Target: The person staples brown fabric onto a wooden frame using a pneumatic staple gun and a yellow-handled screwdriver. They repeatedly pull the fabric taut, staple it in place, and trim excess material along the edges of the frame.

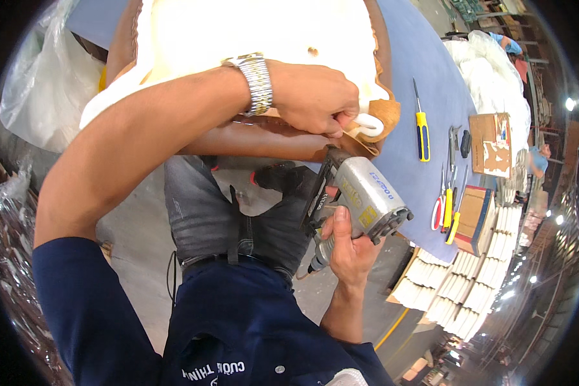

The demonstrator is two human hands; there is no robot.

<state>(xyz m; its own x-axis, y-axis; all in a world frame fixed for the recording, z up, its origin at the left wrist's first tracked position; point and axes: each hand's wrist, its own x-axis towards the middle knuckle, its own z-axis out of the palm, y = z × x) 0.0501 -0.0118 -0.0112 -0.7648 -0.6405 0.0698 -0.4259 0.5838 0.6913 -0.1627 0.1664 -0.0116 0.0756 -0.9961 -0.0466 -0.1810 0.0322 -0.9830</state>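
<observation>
- The brown leather cover (264, 138) is pinched at its edge by the left hand (315, 96), whose fingers are curled shut on the fold just above the white padding (370, 122) that shows at the corner.
- The pneumatic staple gun (360, 199) is gripped by the right hand (347, 248), closed round its handle, with the nose set up against the underside of the cover just below the left hand.
- The upholstered piece (251, 32) lies on the blue surface (431, 77) with its near edge hanging over toward the person.
- The step in hand is judged to be the fastening of the pulled cover. It is best done with the leather kept taut and flat, the nose pressed square to the edge, and the pinching fingers held clear of the line of fire.
- A slack fold or a tilted nose would probably leave a pucker or a proud staple.
- On the surface to the right are laid a yellow-handled screwdriver (422, 132), pliers (455, 138), red-handled scissors (439, 209) and a cardboard box (490, 143).
- White moulded parts (463, 283) are stacked beside the surface edge, and clear plastic bags (45, 83) are seen at the left.
- A large workshop with ceiling lights (569, 103) is seen beyond, where another person in blue (538, 159) is partly visible.
</observation>
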